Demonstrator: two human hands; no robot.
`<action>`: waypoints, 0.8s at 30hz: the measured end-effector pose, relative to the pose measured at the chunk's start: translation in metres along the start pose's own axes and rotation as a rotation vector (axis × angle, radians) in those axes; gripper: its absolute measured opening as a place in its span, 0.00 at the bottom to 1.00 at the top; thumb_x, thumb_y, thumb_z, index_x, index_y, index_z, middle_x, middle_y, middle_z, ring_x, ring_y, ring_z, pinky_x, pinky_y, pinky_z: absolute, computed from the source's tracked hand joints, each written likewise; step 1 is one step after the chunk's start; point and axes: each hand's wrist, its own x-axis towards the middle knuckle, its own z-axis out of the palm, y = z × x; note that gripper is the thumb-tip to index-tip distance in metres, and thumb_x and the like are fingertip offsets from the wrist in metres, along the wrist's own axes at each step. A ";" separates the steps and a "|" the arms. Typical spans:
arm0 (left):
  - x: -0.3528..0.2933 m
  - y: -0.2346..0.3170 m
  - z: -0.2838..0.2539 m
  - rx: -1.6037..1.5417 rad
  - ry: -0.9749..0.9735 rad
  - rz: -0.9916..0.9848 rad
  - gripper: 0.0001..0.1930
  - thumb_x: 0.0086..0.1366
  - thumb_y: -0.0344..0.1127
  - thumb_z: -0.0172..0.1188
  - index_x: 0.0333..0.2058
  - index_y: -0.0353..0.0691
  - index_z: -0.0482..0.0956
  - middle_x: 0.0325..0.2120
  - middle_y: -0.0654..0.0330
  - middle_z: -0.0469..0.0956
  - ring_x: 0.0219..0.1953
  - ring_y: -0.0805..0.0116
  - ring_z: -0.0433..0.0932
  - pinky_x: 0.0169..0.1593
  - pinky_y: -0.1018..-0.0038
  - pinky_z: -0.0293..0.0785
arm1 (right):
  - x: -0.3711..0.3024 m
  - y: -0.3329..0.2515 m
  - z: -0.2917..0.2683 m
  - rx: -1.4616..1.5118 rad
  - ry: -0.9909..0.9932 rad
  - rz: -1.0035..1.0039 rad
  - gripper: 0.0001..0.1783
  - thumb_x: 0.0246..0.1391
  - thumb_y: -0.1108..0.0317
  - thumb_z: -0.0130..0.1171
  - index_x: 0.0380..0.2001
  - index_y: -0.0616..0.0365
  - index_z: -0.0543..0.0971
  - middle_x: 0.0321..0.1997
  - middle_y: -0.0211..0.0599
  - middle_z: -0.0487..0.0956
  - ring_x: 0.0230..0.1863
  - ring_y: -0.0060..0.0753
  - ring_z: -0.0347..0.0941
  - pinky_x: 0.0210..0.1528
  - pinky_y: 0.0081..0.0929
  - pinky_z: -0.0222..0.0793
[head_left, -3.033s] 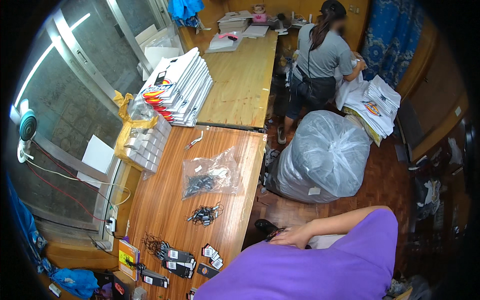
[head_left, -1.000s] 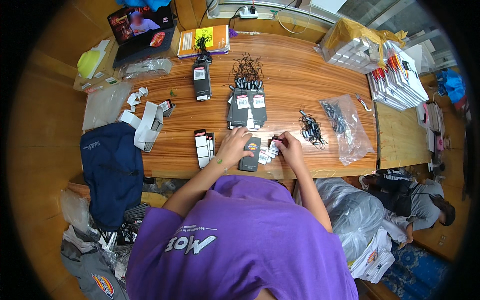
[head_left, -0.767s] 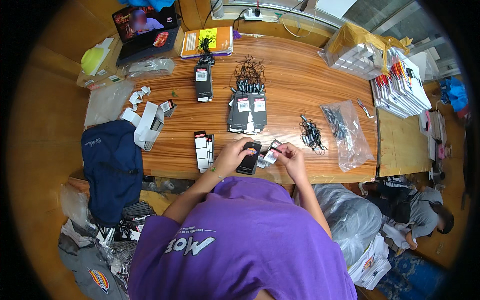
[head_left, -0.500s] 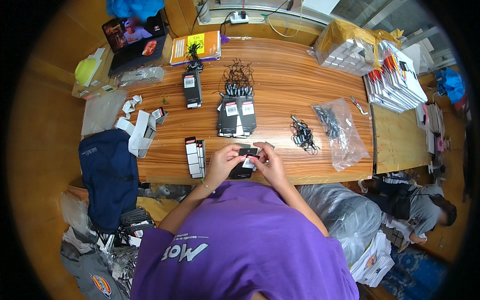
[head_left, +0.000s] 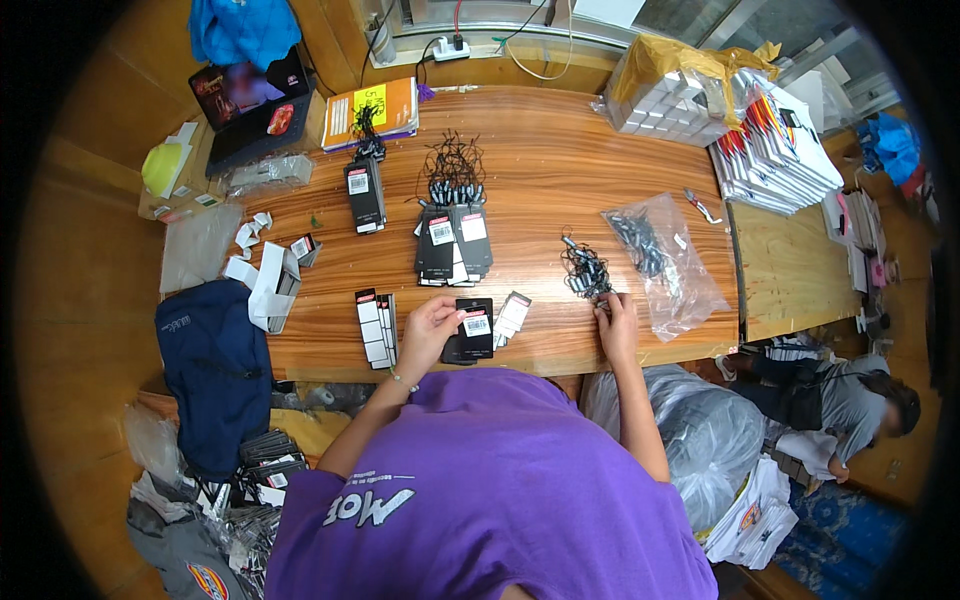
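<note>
My left hand (head_left: 432,328) pinches the left edge of a black hang tag (head_left: 474,338) with a white barcode sticker near its top. The tag lies close to the table's front edge. Farther right, my right hand (head_left: 617,322) has its fingertips closed at the near end of a pile of black tag strings (head_left: 583,266); the fingers partly hide what they pinch. Between the hands lies a white label sheet (head_left: 514,314). Left of my left hand are black-topped strips of white labels (head_left: 372,330). Beyond it, strung black tags (head_left: 452,245) lie in a stack.
A second tag bundle (head_left: 365,195) lies at the far left, near a notebook (head_left: 400,115) and laptop (head_left: 250,105). At right are a plastic bag of strings (head_left: 665,265), snips (head_left: 702,205), a box (head_left: 670,95) and stacked packets (head_left: 770,160). Another person (head_left: 855,405) bends at right.
My right hand has left the tag and moved right to the string pile. My left hand still holds a tag, now flat with its barcode sticker showing. The view has shifted slightly.
</note>
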 end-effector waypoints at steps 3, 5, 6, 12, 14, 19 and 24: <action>0.003 0.004 0.006 -0.020 -0.009 0.005 0.07 0.60 0.27 0.55 0.36 0.32 0.70 0.29 0.63 0.77 0.30 0.81 0.72 0.32 0.86 0.69 | 0.006 0.002 -0.003 0.067 0.028 -0.010 0.04 0.47 0.73 0.55 0.29 0.60 0.75 0.34 0.42 0.70 0.37 0.44 0.66 0.38 0.35 0.63; 0.004 0.005 0.012 -0.049 -0.025 0.021 0.06 0.60 0.26 0.54 0.36 0.32 0.70 0.29 0.62 0.77 0.30 0.81 0.72 0.32 0.85 0.68 | 0.013 -0.002 -0.008 0.236 0.120 0.058 0.03 0.48 0.73 0.55 0.28 0.60 0.74 0.32 0.40 0.70 0.35 0.41 0.66 0.36 0.32 0.63; 0.005 0.003 0.014 -0.064 -0.043 0.030 0.06 0.60 0.26 0.54 0.36 0.31 0.70 0.29 0.62 0.77 0.30 0.80 0.72 0.33 0.85 0.68 | 0.016 -0.003 -0.012 0.408 0.150 0.180 0.03 0.51 0.72 0.54 0.26 0.60 0.73 0.30 0.34 0.71 0.31 0.30 0.67 0.34 0.25 0.63; 0.007 0.026 0.037 -0.086 -0.273 0.120 0.07 0.60 0.26 0.54 0.37 0.29 0.73 0.34 0.60 0.76 0.38 0.75 0.74 0.44 0.80 0.71 | 0.039 -0.068 -0.063 1.162 0.151 0.251 0.06 0.55 0.73 0.51 0.36 0.60 0.71 0.27 0.33 0.74 0.30 0.20 0.67 0.37 0.18 0.62; 0.010 0.038 0.051 -0.077 -0.332 0.178 0.07 0.60 0.26 0.54 0.36 0.29 0.73 0.37 0.59 0.75 0.40 0.74 0.74 0.45 0.79 0.71 | 0.041 -0.094 -0.076 1.212 0.086 0.246 0.11 0.55 0.74 0.50 0.42 0.61 0.69 0.27 0.35 0.75 0.30 0.22 0.67 0.39 0.19 0.63; 0.014 0.054 0.082 -0.035 -0.404 0.248 0.08 0.60 0.25 0.54 0.37 0.29 0.74 0.40 0.57 0.75 0.41 0.72 0.75 0.45 0.77 0.73 | 0.025 -0.137 -0.063 1.469 -0.098 0.244 0.06 0.53 0.76 0.52 0.35 0.63 0.74 0.32 0.41 0.79 0.36 0.25 0.73 0.43 0.21 0.66; 0.014 0.047 0.079 -0.033 -0.441 0.154 0.09 0.60 0.25 0.54 0.39 0.29 0.74 0.33 0.60 0.76 0.38 0.74 0.75 0.44 0.78 0.72 | 0.024 -0.139 -0.056 1.662 -0.207 0.363 0.05 0.52 0.75 0.54 0.34 0.59 0.74 0.33 0.39 0.78 0.37 0.25 0.72 0.44 0.22 0.65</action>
